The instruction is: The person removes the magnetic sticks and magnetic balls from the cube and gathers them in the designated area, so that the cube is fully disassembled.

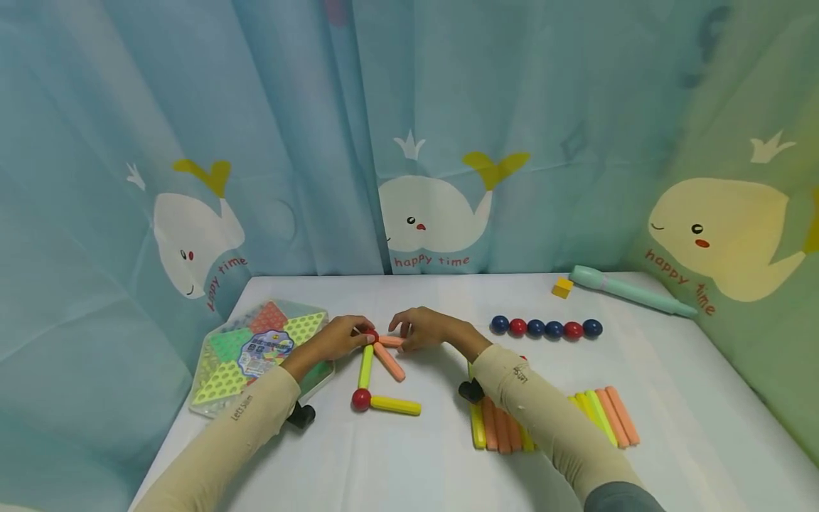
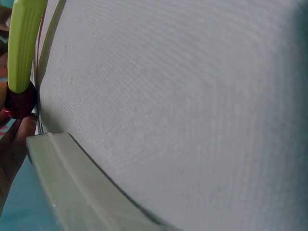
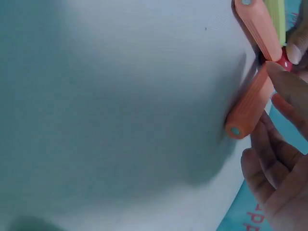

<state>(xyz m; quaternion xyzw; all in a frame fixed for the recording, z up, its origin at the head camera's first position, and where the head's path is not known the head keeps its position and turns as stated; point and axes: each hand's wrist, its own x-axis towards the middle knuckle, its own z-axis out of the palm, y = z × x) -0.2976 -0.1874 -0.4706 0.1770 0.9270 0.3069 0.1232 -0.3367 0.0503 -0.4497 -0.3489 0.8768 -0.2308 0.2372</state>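
My left hand (image 1: 338,337) pinches a red ball (image 2: 21,102) between its thumb and fingers, beside a clear plastic box. A yellow-green rod (image 1: 365,366) runs from this ball toward me, down to a second red ball (image 1: 361,400) from which a yellow rod (image 1: 395,406) points right. Two orange rods also meet the pinched ball. One orange rod (image 3: 252,103) lies between the fingers of my right hand (image 1: 425,328), with a fingertip at its ball end. The other orange rod (image 1: 389,361) slants toward the right, its outer end free.
The plastic box (image 1: 217,407) with coloured pieces lies at left. At right stand a row of blue and red balls (image 1: 534,328), a small yellow block (image 1: 562,287) and a mint-green stick-shaped thing (image 1: 630,291). Several loose rods (image 1: 621,416) lie partly under my right forearm. A curtain (image 1: 307,235) hangs behind.
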